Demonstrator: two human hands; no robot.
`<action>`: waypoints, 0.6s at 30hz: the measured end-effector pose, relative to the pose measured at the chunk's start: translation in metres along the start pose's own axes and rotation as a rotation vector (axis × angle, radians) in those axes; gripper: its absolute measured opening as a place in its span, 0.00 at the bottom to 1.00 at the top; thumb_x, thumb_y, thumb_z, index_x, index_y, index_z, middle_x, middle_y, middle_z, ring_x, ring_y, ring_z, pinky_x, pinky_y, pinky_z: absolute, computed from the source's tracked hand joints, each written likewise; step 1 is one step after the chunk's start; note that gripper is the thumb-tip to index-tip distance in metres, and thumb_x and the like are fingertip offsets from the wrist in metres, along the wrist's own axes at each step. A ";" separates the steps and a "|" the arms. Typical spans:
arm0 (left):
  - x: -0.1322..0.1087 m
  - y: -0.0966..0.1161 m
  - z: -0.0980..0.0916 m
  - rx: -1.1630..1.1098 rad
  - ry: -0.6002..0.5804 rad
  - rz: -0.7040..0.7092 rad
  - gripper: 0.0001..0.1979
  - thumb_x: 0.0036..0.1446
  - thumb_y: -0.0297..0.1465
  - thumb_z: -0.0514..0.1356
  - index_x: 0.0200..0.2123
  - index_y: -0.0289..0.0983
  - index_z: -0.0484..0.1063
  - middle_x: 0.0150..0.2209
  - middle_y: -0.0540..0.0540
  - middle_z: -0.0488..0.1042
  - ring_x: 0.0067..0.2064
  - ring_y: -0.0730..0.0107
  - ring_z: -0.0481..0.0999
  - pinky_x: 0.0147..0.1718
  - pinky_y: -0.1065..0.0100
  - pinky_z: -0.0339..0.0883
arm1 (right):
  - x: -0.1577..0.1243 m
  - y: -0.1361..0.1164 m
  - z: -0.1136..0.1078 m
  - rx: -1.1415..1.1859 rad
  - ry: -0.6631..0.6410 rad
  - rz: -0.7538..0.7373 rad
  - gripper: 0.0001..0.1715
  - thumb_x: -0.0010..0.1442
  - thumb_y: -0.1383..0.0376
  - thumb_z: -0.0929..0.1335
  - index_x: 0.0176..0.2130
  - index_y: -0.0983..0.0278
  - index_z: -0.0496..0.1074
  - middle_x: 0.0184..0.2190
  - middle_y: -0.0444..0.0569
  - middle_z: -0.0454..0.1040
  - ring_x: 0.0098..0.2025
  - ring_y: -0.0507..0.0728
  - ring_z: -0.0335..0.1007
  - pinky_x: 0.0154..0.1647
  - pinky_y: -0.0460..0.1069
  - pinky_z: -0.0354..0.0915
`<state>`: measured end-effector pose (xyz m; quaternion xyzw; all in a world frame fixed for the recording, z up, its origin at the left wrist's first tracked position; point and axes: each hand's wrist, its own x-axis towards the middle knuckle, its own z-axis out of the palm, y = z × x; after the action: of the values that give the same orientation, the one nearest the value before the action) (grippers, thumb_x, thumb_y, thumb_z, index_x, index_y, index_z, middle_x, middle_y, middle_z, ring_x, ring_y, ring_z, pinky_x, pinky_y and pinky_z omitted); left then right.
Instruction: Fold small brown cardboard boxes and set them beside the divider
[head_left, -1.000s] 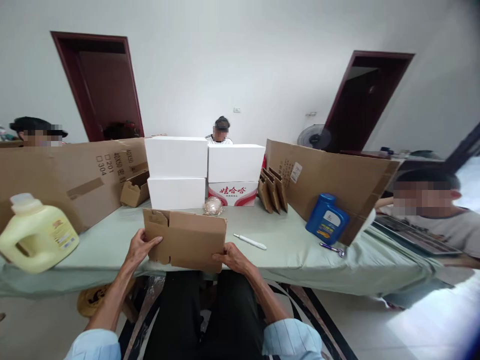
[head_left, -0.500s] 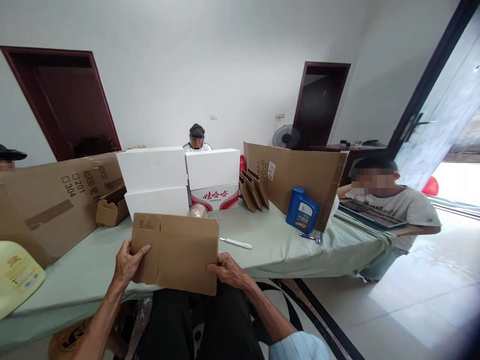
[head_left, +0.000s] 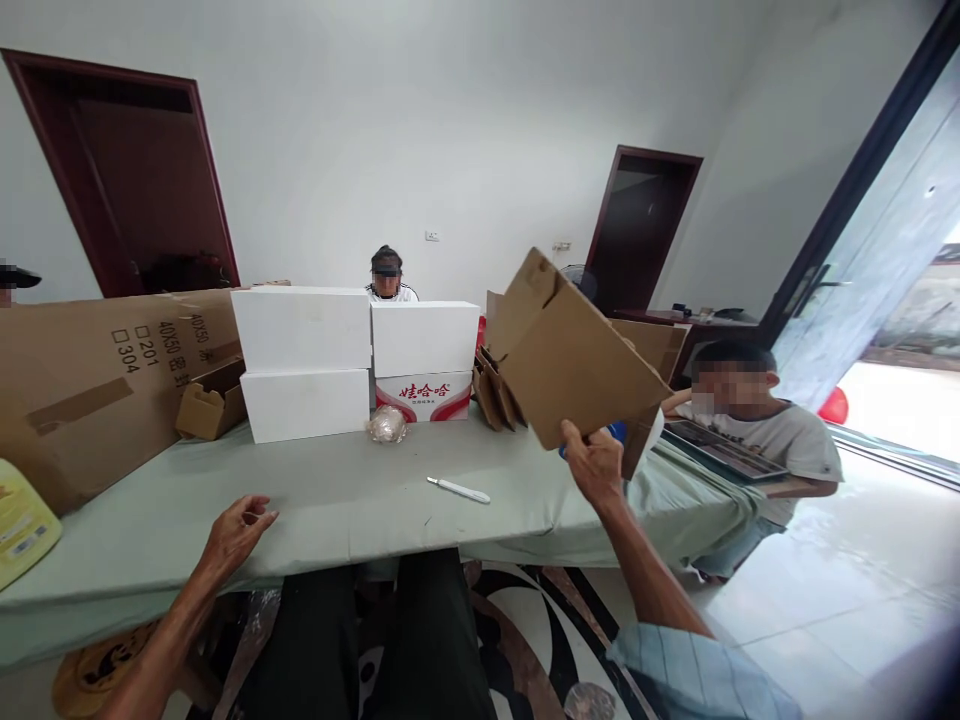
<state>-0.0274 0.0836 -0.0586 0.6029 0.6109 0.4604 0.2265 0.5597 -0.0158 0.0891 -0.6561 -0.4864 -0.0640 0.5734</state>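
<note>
A flattened cardboard box [head_left: 581, 355] is held up at a slant by my right hand [head_left: 595, 462], whose thumb and fingers pinch its lower edge. It covers most of a blue bottle [head_left: 616, 432] behind it. My left hand [head_left: 236, 532] hovers over the near left of the table, loosely curled with the fingers apart from the thumb and nothing in it. A white-handled craft knife [head_left: 461, 490] lies on the green tablecloth [head_left: 337, 505] between my hands. Several folded cardboard pieces [head_left: 495, 395] stand just left of the raised box, partly hidden by it.
White boxes [head_left: 304, 405] are stacked at the back, with a clear plastic-wrapped bundle [head_left: 387, 424] before them. Large cardboard sheets [head_left: 97, 400] flank the table. A small open carton [head_left: 210, 405] and a yellow jug [head_left: 26, 525] are left. A person [head_left: 780, 440] sits right; another [head_left: 390, 280] sits opposite.
My left hand has let go of the flattened box and stays low at the left. My right hand has carried the box up and to the right, turning it aslant.
</note>
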 end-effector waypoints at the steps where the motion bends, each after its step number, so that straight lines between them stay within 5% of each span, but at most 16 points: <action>1: -0.001 -0.008 -0.001 0.017 -0.003 -0.014 0.30 0.35 0.59 0.66 0.34 0.42 0.78 0.31 0.46 0.81 0.32 0.52 0.82 0.32 0.59 0.73 | 0.016 0.004 -0.003 -0.054 0.038 0.000 0.29 0.63 0.42 0.66 0.22 0.58 0.65 0.19 0.50 0.69 0.26 0.57 0.63 0.29 0.51 0.56; 9: 0.002 -0.044 -0.009 0.166 -0.051 -0.077 0.25 0.36 0.55 0.61 0.31 0.43 0.77 0.29 0.44 0.83 0.37 0.46 0.85 0.37 0.58 0.74 | 0.093 0.029 0.014 -0.437 0.014 0.122 0.22 0.68 0.57 0.64 0.41 0.69 0.82 0.39 0.68 0.82 0.42 0.68 0.77 0.43 0.55 0.64; 18: 0.005 -0.058 -0.006 0.294 -0.066 -0.108 0.23 0.43 0.52 0.58 0.34 0.43 0.78 0.33 0.44 0.86 0.40 0.48 0.86 0.38 0.61 0.75 | 0.132 0.066 0.065 -0.715 -0.194 0.178 0.24 0.74 0.62 0.60 0.56 0.71 0.79 0.50 0.69 0.81 0.51 0.70 0.78 0.50 0.56 0.67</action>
<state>-0.0639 0.0959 -0.1033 0.6104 0.6957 0.3331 0.1800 0.6446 0.1205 0.1067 -0.8575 -0.4264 -0.1169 0.2629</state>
